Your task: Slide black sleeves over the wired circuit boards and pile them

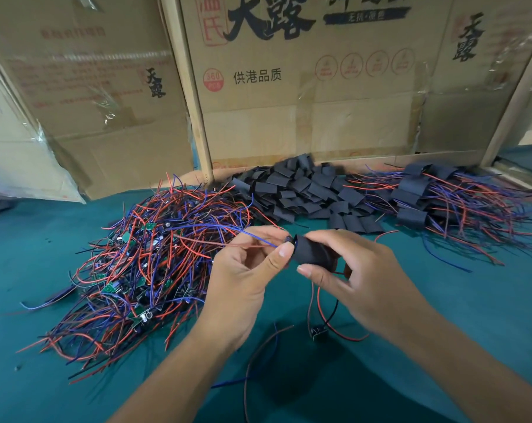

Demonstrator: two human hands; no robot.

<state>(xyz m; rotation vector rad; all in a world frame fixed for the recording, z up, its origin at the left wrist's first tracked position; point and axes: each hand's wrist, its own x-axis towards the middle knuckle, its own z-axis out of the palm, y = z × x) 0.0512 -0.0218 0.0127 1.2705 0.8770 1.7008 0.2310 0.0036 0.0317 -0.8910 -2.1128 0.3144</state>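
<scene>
Sleeve (315, 253) looked limp and light; our right hand (361, 270) gripped it, left hand (246, 264) pinching thin, floppy wires (258, 239).

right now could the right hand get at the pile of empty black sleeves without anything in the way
Probably not straight away: the right hand grips a black sleeve being fed onto a board. The path itself looks free, only bare green cloth lies before the sleeve pile.
</scene>
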